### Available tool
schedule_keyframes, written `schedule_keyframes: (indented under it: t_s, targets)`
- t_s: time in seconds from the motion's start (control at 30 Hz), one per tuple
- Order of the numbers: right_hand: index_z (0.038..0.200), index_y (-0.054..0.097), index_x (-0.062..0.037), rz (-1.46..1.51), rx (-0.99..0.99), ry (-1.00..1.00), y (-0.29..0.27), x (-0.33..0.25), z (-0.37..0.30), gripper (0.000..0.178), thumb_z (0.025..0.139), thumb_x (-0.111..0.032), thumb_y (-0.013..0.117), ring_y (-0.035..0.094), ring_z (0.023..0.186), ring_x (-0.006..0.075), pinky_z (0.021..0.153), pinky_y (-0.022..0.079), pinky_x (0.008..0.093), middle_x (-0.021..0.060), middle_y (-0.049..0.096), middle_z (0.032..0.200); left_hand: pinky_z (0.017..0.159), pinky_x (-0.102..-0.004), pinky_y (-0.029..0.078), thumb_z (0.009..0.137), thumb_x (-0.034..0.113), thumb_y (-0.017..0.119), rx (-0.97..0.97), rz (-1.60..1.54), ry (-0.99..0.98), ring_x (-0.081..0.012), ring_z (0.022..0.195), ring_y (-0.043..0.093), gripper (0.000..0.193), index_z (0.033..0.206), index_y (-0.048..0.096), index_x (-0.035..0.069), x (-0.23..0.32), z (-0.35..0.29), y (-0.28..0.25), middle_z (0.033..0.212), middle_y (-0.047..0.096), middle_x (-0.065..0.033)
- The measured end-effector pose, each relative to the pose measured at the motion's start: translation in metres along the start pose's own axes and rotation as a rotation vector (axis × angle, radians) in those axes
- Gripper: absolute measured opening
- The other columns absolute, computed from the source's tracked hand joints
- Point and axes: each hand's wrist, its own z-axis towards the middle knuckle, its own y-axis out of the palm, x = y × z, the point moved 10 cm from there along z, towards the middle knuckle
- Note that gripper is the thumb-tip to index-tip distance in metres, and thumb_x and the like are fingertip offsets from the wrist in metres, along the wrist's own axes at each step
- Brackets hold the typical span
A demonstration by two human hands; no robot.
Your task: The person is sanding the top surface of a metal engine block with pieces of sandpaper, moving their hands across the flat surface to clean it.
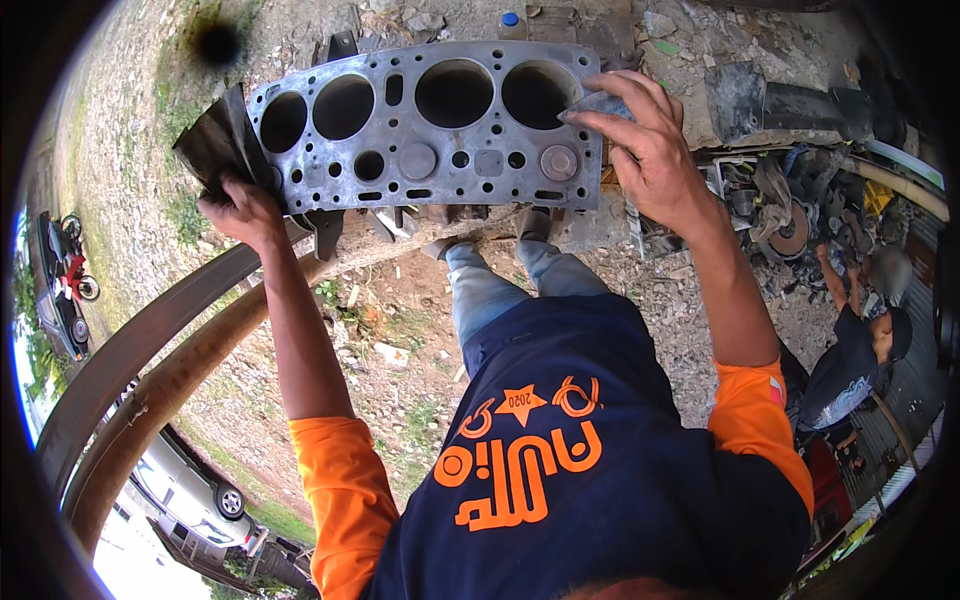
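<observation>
A grey metal engine block (430, 140) lies in front of me with its flat top face up. That face has a row of large round cylinder bores and several smaller holes. At its left end my left hand (243, 208) is closed on a dark, stiff-looking sheet (222, 140), whose material I cannot make out. My right hand (650, 140) is over the block's right end, beside the rightmost bore. Between its thumb and fingers it pinches a small blue-grey folded piece (603, 104), which looks like sandpaper. Part of this piece is hidden by the fingers.
A bottle with a blue cap (511, 22) stands beyond the block. Dark metal parts (790, 105) and a heap of machine parts (785, 215) lie to the right, near another person (850, 360). Long curved beams (170, 370) run along the left. Stony ground surrounds my feet.
</observation>
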Motion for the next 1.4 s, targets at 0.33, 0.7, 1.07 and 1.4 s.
schedule_keyframes:
  t_s: [0.33,0.7,1.07,1.4]
  targets:
    - [0.127,0.078,-0.0106,-0.037,0.003,0.029,0.004,-0.003,-0.010,0.055,0.078,0.010,0.067,0.052,0.142,0.0351,0.117,0.036,0.0501,0.0122,0.063,0.144,0.085,-0.0395,0.052,0.105,0.023,0.063,-0.005,-0.074,-0.021,-0.0242,0.088,0.060,0.036,0.108,0.056,-0.012,-0.012,0.002,-0.004,0.099,0.070,-0.0209]
    - [0.120,0.081,-0.0131,-0.154,-0.058,0.027,0.016,-0.015,-0.019,0.040,0.084,0.002,0.071,0.052,0.142,0.0320,0.116,0.033,0.0513,0.0097,0.066,0.141,0.091,-0.0396,0.053,0.105,0.020,0.067,0.040,-0.056,-0.082,-0.0243,0.097,0.063,0.034,0.113,0.059,-0.012,-0.015,0.001,-0.009,0.107,0.071,-0.0199]
    - [0.117,0.082,-0.0134,-0.250,0.120,0.076,-0.014,0.007,-0.004,0.032,0.089,-0.004,0.069,0.057,0.137,0.0318,0.114,0.034,0.0475,0.0089,0.071,0.132,0.088,-0.0391,0.053,0.105,0.022,0.067,0.022,-0.001,-0.052,-0.0242,0.092,0.063,0.035,0.109,0.061,-0.013,-0.003,0.002,-0.007,0.105,0.070,-0.0203]
    - [0.120,0.080,-0.0113,-0.165,0.074,0.072,-0.005,0.005,-0.013,0.045,0.080,0.003,0.066,0.055,0.139,0.0360,0.114,0.034,0.0498,0.0124,0.069,0.136,0.090,-0.0396,0.054,0.105,0.021,0.067,0.029,-0.128,-0.117,-0.0248,0.096,0.064,0.035,0.116,0.064,-0.012,-0.020,0.003,-0.010,0.112,0.071,-0.0200]
